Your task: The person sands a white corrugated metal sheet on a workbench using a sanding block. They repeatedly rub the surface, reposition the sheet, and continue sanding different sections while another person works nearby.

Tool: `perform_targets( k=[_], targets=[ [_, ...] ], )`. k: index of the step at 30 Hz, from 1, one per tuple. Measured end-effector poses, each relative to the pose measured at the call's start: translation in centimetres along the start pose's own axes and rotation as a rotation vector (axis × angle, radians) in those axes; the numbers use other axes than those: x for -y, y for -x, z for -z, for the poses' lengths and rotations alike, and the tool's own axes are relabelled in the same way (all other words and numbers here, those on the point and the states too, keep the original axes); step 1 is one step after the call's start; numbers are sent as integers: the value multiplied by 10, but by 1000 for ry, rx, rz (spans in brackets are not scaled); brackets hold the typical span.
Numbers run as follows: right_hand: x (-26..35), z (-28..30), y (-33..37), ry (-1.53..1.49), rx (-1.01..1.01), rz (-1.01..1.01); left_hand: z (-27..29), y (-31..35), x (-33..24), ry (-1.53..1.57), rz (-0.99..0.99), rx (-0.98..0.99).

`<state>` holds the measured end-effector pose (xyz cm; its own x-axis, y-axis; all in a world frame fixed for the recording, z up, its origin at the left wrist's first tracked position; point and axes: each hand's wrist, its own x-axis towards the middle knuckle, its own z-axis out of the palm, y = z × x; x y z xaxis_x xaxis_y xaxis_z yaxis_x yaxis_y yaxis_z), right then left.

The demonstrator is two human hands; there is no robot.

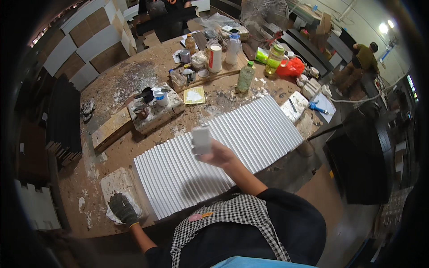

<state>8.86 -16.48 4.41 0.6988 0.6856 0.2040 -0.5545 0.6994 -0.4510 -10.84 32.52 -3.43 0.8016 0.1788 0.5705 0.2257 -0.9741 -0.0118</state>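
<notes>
Over the ribbed white panel, your right hand has its fingers closed around a small white block, blurred. Left of the panel, your gloved left hand rests on a white pad; I cannot tell whether its fingers grip it. Beyond the panel, a green-capped bottle stands on the tabletop; right of the panel lies a blue tool.

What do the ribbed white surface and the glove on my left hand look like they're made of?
Ribbed surface: perhaps painted wood or plastic, satin white, its ridges catching soft highlights. Glove: probably knitted fabric, matte dark grey, with a yellowish cuff edge.
</notes>
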Motion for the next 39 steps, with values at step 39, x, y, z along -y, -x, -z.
perform_targets(
  k=[39],
  targets=[
    [-83,-175,-59,-240,-286,-545,8,-3,-8,-29,49,-8]
  ],
)
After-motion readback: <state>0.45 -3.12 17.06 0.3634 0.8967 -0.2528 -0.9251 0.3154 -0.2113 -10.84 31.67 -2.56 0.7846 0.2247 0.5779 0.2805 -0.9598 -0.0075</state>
